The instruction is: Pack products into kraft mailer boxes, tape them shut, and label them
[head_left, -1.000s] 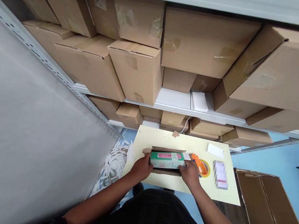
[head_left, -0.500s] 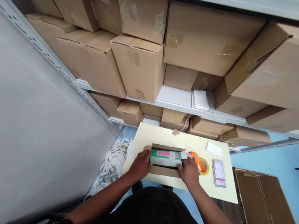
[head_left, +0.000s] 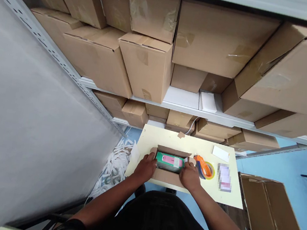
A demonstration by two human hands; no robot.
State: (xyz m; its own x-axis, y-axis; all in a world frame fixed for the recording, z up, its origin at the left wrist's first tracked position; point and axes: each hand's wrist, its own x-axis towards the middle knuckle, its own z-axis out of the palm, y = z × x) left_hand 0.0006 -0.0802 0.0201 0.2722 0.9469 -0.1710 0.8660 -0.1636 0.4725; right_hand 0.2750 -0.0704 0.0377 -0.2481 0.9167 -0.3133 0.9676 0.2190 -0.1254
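A green and pink product box [head_left: 169, 162] lies inside a small open cardboard carton [head_left: 165, 176] on a pale yellow table [head_left: 164, 139]. My left hand [head_left: 145, 167] grips the carton's left end, with its fingers curled at the green box's left edge. My right hand [head_left: 190, 175] grips the carton's right end the same way. Both hands press in on the carton's sides around the green box.
An orange tape dispenser with a yellow tape roll [head_left: 205, 168], a white card [head_left: 221, 153] and a small packet [head_left: 224, 177] lie to the right on the table. Shelves stacked with cardboard boxes [head_left: 146, 64] stand behind. A large open carton [head_left: 273, 219] sits at right; white scraps [head_left: 115, 164] litter the floor at left.
The green box has sunk lower into the carton, whose walls now stand up around it. Both hands moved from the green box's ends down to the carton's sides.
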